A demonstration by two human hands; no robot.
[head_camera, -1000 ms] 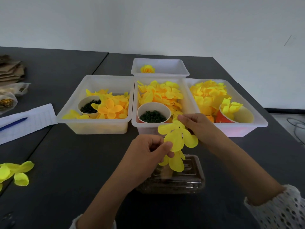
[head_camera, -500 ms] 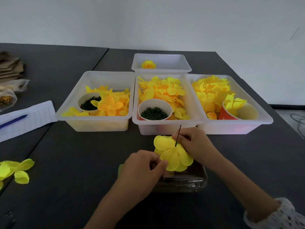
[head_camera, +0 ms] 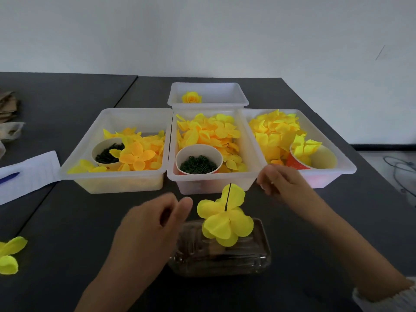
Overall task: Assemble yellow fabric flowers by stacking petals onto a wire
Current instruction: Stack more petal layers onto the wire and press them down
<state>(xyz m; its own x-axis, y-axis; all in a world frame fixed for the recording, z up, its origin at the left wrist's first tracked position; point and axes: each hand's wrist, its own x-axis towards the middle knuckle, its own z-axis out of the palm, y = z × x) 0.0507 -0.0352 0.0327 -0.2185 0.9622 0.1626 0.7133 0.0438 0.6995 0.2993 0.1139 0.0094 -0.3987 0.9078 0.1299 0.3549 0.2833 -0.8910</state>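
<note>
A thin dark wire [head_camera: 228, 197] stands upright out of a clear plastic box [head_camera: 221, 255] on the dark table. Bright yellow petal layers [head_camera: 226, 218] are threaded on the wire, spread flat above the box. My left hand [head_camera: 148, 228] hovers just left of the petals with loosely curled fingers, holding nothing. My right hand [head_camera: 282, 183] is lifted to the right of the wire, in front of the bins, fingers loosely bent and empty. Neither hand touches the flower.
Three white bins [head_camera: 117, 176] of yellow and orange petals stand behind, two holding paper cups of dark green rings [head_camera: 198, 164]. A red cup [head_camera: 297, 164] of petals is in the right bin. A finished flower [head_camera: 191, 97] lies in a back bin. Loose petals [head_camera: 9, 255] and paper [head_camera: 29, 172] lie left.
Both hands let go of the petals and drew apart, left hand to the left, right hand up and right. The petals now sit on the wire unsupported.
</note>
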